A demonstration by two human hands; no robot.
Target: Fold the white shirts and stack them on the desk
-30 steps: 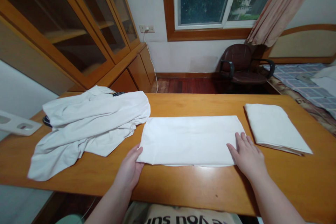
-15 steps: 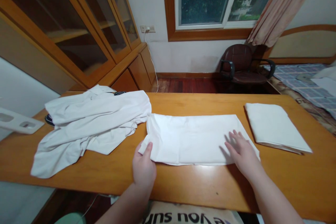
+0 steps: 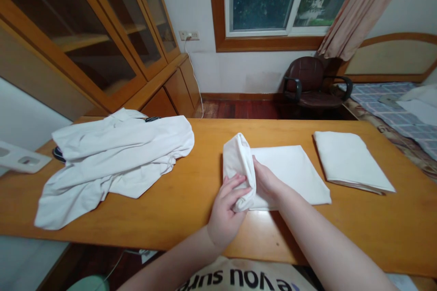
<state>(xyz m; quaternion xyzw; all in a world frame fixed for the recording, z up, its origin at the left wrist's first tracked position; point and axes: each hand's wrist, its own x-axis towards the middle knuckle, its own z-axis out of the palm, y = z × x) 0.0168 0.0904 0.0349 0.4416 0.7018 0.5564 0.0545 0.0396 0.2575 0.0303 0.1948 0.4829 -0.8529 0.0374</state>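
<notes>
A white cloth (image 3: 290, 170) lies half folded in the middle of the wooden table (image 3: 191, 209). Its left end is lifted into a rounded fold. My left hand (image 3: 227, 211) is closed on that raised end from the near side. Beside the fold, my right hand (image 3: 268, 184) presses on the flat part of the cloth, its fingers partly hidden behind the raised fabric. To the right lies a neatly folded white cloth (image 3: 351, 161). At the left, a heap of crumpled white garments (image 3: 112, 159) covers the table.
A white plastic object (image 3: 20, 159) sits at the table's far left edge. Behind the table are a glass-fronted wooden cabinet (image 3: 85, 36), a dark office chair (image 3: 314, 84), a window with a curtain (image 3: 358, 4) and part of a bed (image 3: 403, 104).
My left hand took the cloth's left end and carried it rightward, lifting it over. My right hand slid from the cloth's right edge toward its middle. The cloth now spans half its earlier width.
</notes>
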